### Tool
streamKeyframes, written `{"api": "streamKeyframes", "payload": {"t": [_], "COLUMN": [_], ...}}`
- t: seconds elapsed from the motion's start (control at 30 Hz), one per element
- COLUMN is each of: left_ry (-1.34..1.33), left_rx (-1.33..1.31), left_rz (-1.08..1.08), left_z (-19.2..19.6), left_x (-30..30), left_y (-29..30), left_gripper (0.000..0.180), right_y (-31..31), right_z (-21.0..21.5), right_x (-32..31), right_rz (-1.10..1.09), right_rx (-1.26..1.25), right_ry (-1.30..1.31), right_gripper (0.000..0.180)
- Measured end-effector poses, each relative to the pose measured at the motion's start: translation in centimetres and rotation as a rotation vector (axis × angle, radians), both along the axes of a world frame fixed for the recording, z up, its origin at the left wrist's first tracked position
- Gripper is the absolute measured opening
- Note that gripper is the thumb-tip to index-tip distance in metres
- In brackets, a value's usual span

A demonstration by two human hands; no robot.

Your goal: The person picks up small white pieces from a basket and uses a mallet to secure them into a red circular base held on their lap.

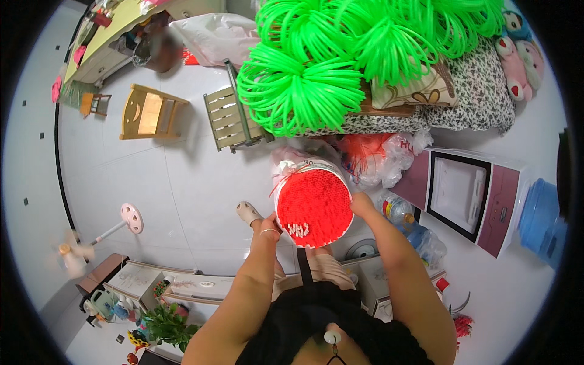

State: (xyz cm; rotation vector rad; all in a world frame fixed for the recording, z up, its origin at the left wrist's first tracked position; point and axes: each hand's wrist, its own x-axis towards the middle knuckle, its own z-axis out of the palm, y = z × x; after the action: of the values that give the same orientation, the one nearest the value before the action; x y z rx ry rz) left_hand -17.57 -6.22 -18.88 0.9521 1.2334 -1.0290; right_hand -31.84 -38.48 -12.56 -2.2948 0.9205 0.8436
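Observation:
A white bucket (pixel 319 164) stands in front of me, packed to the rim with thin red sticks or tubes (pixel 313 201) seen end-on. A small patch of white pieces (pixel 298 230) shows among them near the lower left. My left hand (pixel 270 227) is against the bucket's left side, its fingers partly hidden by the rim. At the right side of the rim, my right hand (pixel 362 204) grips the edge with curled fingers. A pink-white bag (pixel 283 161) lies against the far side of the bucket.
Big bundles of bright green tubing (pixel 304 91) cover a sofa beyond the bucket. Wooden chairs (pixel 152 112) and a slatted stool (pixel 228 115) stand to the left. At right are a maroon cabinet-like appliance (pixel 465 198), plastic bottles (pixel 398 210) and a blue water jug (pixel 541 222). A standing fan (pixel 76 258) is at left.

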Motion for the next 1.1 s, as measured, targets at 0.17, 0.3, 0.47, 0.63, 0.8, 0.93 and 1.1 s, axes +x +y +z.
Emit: {"api": "streamKeyframes", "payload": {"t": [0.17,0.3,0.47,0.63,0.8,0.93,1.1], "left_ry": [-0.102,-0.132,-0.102,-0.021,-0.001,-0.173,-0.369], "left_rx": [0.042,-0.145,-0.137,-0.030,-0.005,-0.013,0.043], "left_rz": [0.027,0.211,0.467,0.607,0.782,0.814,0.812], "left_z": [0.7,-2.7,-4.9,10.6,11.3,13.1,23.0], "left_x": [-0.1,-1.7,-1.6,6.7,8.2,11.8,20.9], "left_y": [2.9,4.5,7.6,11.7,22.2,30.3,38.9], "left_gripper": [0.025,0.024,0.030,0.032,0.029,0.033,0.034], "right_y": [3.9,3.8,5.6,10.3,19.1,27.0,35.9], "right_z": [3.0,4.0,7.1,8.4,13.3,18.0,23.6], "right_x": [0.6,2.0,9.6,15.8,24.7,31.9,40.4], "right_rz": [0.030,0.110,0.255,0.207,0.240,0.315,0.396], "right_rx": [-0.045,-0.041,0.011,0.201,0.327,0.393,0.440], "right_ry": [-0.111,-0.180,-0.181,-0.140,-0.105,-0.121,-0.206], "right_gripper": [0.015,0.013,0.013,0.012,0.014,0.011,0.014]}}
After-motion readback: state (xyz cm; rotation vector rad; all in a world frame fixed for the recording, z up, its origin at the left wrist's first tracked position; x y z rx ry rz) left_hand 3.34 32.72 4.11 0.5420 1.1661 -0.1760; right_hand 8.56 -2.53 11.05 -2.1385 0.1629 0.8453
